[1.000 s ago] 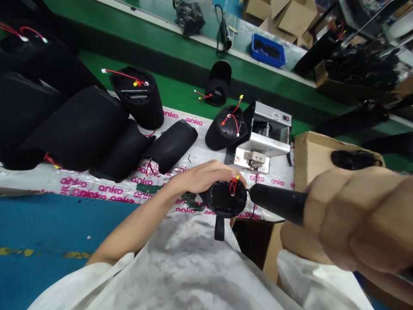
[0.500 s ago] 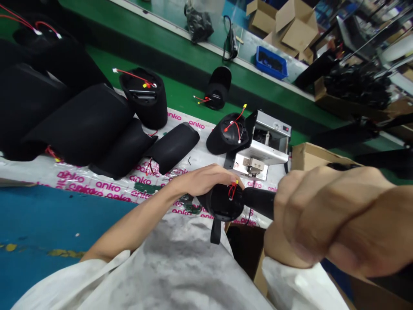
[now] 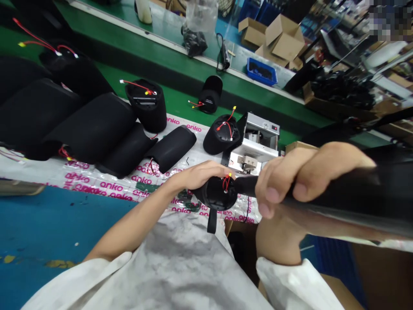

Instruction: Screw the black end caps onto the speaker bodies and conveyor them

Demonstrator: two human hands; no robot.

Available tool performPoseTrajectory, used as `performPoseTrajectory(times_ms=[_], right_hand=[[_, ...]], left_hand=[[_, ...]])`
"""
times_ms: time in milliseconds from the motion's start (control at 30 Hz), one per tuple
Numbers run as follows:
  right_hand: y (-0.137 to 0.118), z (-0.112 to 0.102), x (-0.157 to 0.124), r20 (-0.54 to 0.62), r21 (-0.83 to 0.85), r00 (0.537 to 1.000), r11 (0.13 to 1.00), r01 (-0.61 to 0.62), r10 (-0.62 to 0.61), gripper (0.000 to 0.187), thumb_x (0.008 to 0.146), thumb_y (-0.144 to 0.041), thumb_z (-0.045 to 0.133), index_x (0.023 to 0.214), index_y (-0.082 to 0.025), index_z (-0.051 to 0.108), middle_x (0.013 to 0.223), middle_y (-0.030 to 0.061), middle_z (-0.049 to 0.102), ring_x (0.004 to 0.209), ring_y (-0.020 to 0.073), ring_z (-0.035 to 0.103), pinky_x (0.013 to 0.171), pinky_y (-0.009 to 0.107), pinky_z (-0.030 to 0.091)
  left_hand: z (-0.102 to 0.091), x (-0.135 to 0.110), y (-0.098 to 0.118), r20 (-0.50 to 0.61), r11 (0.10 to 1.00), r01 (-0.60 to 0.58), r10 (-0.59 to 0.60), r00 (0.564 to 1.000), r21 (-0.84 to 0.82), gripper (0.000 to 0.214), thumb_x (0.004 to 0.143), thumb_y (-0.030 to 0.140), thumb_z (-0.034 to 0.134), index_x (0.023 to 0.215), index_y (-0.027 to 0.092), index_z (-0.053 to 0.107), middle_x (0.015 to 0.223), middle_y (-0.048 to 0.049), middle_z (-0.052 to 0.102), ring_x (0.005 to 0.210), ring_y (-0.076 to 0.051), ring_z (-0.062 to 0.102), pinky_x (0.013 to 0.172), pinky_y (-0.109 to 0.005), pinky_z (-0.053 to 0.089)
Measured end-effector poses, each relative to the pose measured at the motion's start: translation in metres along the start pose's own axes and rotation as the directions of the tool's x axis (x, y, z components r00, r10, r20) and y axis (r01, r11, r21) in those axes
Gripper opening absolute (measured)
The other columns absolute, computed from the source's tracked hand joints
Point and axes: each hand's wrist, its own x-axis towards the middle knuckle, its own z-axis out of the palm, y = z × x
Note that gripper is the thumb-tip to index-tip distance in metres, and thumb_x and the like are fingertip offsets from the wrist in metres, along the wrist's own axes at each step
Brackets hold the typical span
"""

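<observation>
My left hand (image 3: 206,172) is wrapped round the upper side of a black cylindrical speaker housing (image 3: 221,199), whose round end faces up. Short red wires (image 3: 226,183) with a yellow connector stick out of that end by my fingertips. A dark strap (image 3: 212,221) hangs from the housing. In my right hand (image 3: 287,181) is a black electric screwdriver (image 3: 348,189), large and close to the camera. Its narrow front end reaches the right edge of the housing's end; the tip itself is hidden. Just behind stands a silver screw feeder (image 3: 247,161).
Several black housings (image 3: 174,148) with red wires lie along the left of the bench, on printed plastic wrap (image 3: 111,188). Another housing (image 3: 222,135) stands beside the feeder. Beyond runs a green conveyor (image 3: 129,75). A blue tray (image 3: 261,72) and open cartons (image 3: 284,38) are farther back.
My right hand and the screwdriver have tilted, so more of the black body shows. The view has shifted slightly. My left hand still holds the housing.
</observation>
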Motion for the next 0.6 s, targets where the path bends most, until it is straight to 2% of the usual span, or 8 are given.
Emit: performPoseTrajectory(times_ms=[67,133,233,333,367,433,500,600], right_hand=[[-0.008,-0.006,-0.007,-0.094,-0.008,0.993,0.997,0.076,-0.077,0.021,0.1,-0.037,0.087,0.096,-0.017,0.082,0.084,0.0015,0.077,0.049,0.0144,0.068,0.041,0.027,0.057],[-0.019,-0.021,-0.015,-0.158,-0.058,0.982,0.994,0.096,-0.104,0.019,0.093,-0.032,0.095,0.098,-0.018,0.083,0.085,-0.0009,0.076,0.045,0.0126,0.064,0.039,0.029,0.055],[-0.021,-0.05,-0.025,-0.327,-0.176,0.914,0.966,0.19,-0.239,0.035,0.089,-0.05,0.097,0.089,-0.017,0.084,0.076,-0.0006,0.072,0.041,0.0119,0.057,0.035,0.03,0.05],[0.012,-0.072,-0.027,-0.323,-0.235,0.821,0.881,0.411,-0.47,0.085,0.096,-0.092,0.057,0.081,-0.012,0.083,0.061,0.0064,0.064,0.035,0.0135,0.051,0.025,0.027,0.037],[0.027,-0.075,-0.026,-0.331,-0.253,0.805,0.868,0.428,-0.493,0.098,0.096,-0.099,0.041,0.081,-0.012,0.083,0.06,0.0084,0.063,0.034,0.015,0.052,0.024,0.026,0.034],[0.056,-0.072,-0.022,-0.414,-0.312,0.751,0.855,0.414,-0.515,0.108,0.098,-0.101,0.019,0.078,-0.015,0.082,0.059,0.0096,0.063,0.033,0.0152,0.05,0.023,0.025,0.029],[0.075,-0.064,-0.018,-0.507,-0.363,0.696,0.858,0.363,-0.509,0.107,0.099,-0.099,0.015,0.071,-0.018,0.078,0.058,0.0083,0.062,0.031,0.014,0.048,0.024,0.023,0.026],[0.087,-0.055,-0.015,-0.567,-0.355,0.704,0.898,0.26,-0.428,0.102,0.1,-0.099,0.021,0.068,-0.019,0.077,0.059,0.0081,0.065,0.032,0.0151,0.052,0.025,0.024,0.028]], left_hand=[[0.004,-0.005,0.006,-0.051,0.996,0.091,-0.091,0.995,-0.012,0.044,0.11,0.049,0.055,0.102,0.018,0.085,0.109,-0.0095,0.086,0.108,-0.03,0.078,0.107,-0.04,0.057],[0.011,-0.017,0.012,-0.207,0.989,0.145,-0.142,0.968,-0.005,0.049,0.114,0.05,0.048,0.104,0.018,0.085,0.11,-0.0079,0.085,0.11,-0.03,0.077,0.107,-0.04,0.055],[0.03,-0.047,0.013,-0.439,0.991,0.12,-0.08,0.895,0.064,0.049,0.115,0.055,0.046,0.123,0.022,0.082,0.131,-0.0075,0.082,0.129,-0.032,0.072,0.118,-0.042,0.049],[0.054,-0.071,0.003,-0.516,0.985,0.13,-0.053,0.855,0.114,0.054,0.112,0.06,0.052,0.154,0.029,0.065,0.158,-0.0075,0.068,0.147,-0.034,0.061,0.127,-0.044,0.041],[0.062,-0.074,-0.001,-0.539,0.983,0.137,-0.05,0.841,0.122,0.056,0.112,0.061,0.052,0.159,0.031,0.06,0.162,-0.0075,0.064,0.15,-0.034,0.059,0.128,-0.045,0.04],[0.075,-0.074,-0.012,-0.593,0.982,0.12,-0.012,0.805,0.143,0.055,0.113,0.06,0.051,0.159,0.03,0.059,0.161,-0.008,0.065,0.148,-0.033,0.06,0.126,-0.044,0.041],[0.081,-0.067,-0.021,-0.64,0.982,0.056,0.072,0.765,0.178,0.054,0.112,0.061,0.049,0.151,0.027,0.065,0.152,-0.009,0.07,0.14,-0.033,0.065,0.121,-0.044,0.046],[0.081,-0.057,-0.03,-0.655,0.973,-0.027,0.174,0.735,0.228,0.056,0.11,0.064,0.048,0.141,0.024,0.071,0.139,-0.01,0.076,0.129,-0.033,0.07,0.112,-0.043,0.051]])
